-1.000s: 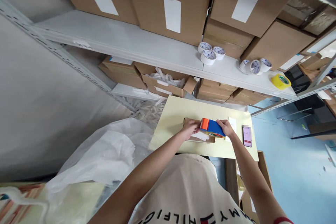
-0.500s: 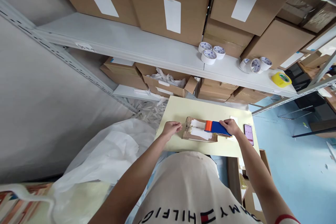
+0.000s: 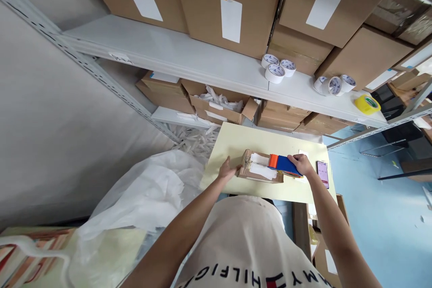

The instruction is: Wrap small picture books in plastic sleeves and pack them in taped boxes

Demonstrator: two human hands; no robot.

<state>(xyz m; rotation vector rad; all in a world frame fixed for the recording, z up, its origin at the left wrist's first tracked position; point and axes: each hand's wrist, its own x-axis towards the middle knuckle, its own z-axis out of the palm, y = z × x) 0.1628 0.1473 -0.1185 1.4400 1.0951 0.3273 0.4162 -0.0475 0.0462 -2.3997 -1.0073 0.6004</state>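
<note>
Brown cardboard box [image 3: 257, 175] sits on the pale yellow table [image 3: 232, 144], long side across, w/ white strips [image 3: 262, 171] on its top. My right hand [image 3: 303, 165] is wrapped round the blue-and-orange tape dispenser [image 3: 285, 165], whose orange nose rests on the box's right half. My left hand [image 3: 227, 171] is loose and unclenched at the box's left end, fingertips at or just off the card, can't tell which. Looks to me like a tape run along the top. To do it well I'd plant the left palm firm on that end so the box doesn't skid, hold the dispenser low & flat, and pull in one straight line, pressing down as I go so nothing bubbles or wanders off-centre. Phone [image 3: 322, 173] lies just right of the right hand, so not much room to swing out that side.
</note>
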